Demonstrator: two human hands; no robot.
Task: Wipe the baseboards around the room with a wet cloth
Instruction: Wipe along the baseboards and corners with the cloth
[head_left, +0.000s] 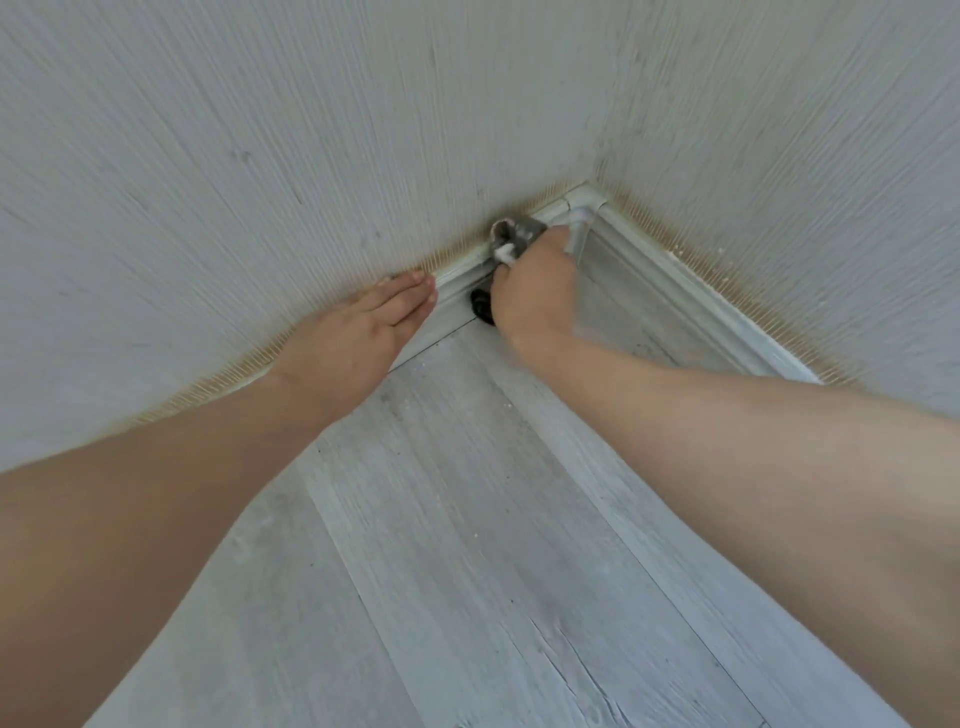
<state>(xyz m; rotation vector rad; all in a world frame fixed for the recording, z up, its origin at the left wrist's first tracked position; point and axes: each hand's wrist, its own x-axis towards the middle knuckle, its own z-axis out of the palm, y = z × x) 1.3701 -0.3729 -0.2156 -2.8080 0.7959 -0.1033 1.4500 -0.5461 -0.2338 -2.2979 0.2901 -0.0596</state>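
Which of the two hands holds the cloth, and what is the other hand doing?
The right hand grips the grey cloth against the baseboard near the corner. The left hand holds nothing; it lies flat, fingers straight, against the wall.

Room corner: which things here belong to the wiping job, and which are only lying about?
Job:
- grey crumpled cloth, in the right hand
- white moulded baseboard
- left hand, flat against the wall

Lying about:
- small black object on the pale wood-look floor; what it is, I cannot tell

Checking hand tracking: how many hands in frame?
2. Left hand flat, fingers straight against the wall just above the baseboard. Right hand near the corner, gripping the cloth on the baseboard.
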